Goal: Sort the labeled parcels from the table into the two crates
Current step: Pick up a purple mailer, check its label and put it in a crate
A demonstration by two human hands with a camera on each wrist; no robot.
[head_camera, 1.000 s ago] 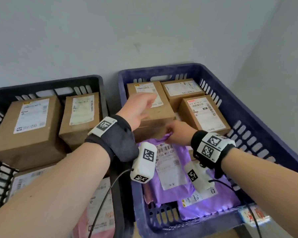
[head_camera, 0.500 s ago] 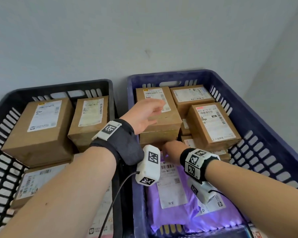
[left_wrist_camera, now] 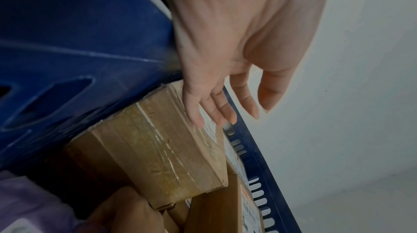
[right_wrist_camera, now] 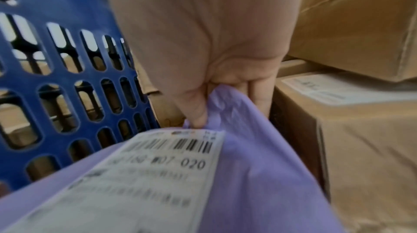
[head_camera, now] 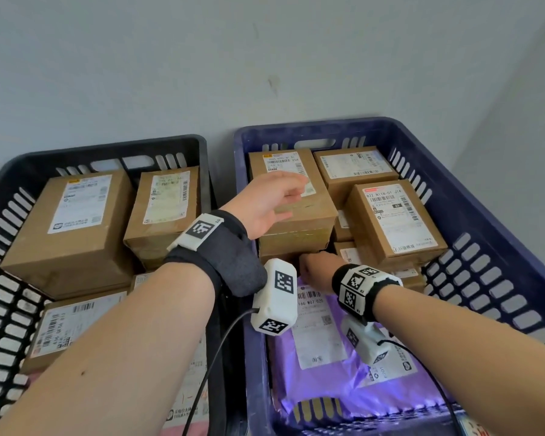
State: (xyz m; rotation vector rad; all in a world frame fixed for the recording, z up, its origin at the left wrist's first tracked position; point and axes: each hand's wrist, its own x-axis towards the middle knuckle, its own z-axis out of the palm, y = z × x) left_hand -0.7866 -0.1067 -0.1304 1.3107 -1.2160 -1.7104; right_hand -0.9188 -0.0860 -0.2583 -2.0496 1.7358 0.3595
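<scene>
Against grey wall I see two crates: black plastic crate (head_camera: 19, 196), blue plastic crate (head_camera: 472, 215). My right hand (head_camera: 317, 272) pinches purple plastic mailer (head_camera: 328, 382); left hand (head_camera: 265, 202), fingers relaxed, rests on brown cardboard box (head_camera: 299, 215).

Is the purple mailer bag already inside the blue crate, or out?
Inside: the purple mailer bag lies within the blue crate walls, right hand pinching its edge.

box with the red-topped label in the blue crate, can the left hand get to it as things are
Probably yes. The box with the red-topped label sits on top of the stack in the blue crate, uncovered, and the left hand rests open on the neighbouring box, holding nothing.
</scene>
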